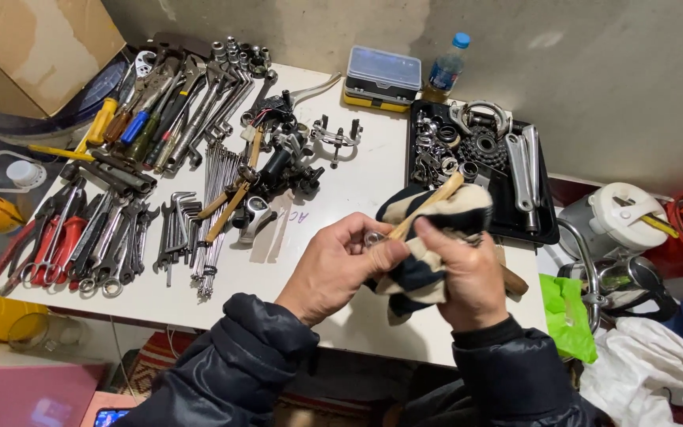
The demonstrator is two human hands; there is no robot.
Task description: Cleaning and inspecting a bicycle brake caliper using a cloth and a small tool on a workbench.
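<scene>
My left hand (340, 265) pinches a small shiny metal ring (373, 238) between thumb and fingers, above the front of the white table (357, 178). My right hand (468, 277) grips a dark blue and cream striped rag (428, 237) bunched around a thin wooden stick (428, 207), whose tip points toward the black tray. The rag presses against the ring. Both sleeves are dark padded jacket sleeves.
Wrenches, pliers, screwdrivers and hex keys (120, 198) cover the table's left half. Bicycle brake parts (286, 150) lie mid-table. A black tray (547, 229) of metal parts sits right, with a yellow parts case (383, 77) and bottle (446, 67) behind. A cardboard box (41, 43) stands far left.
</scene>
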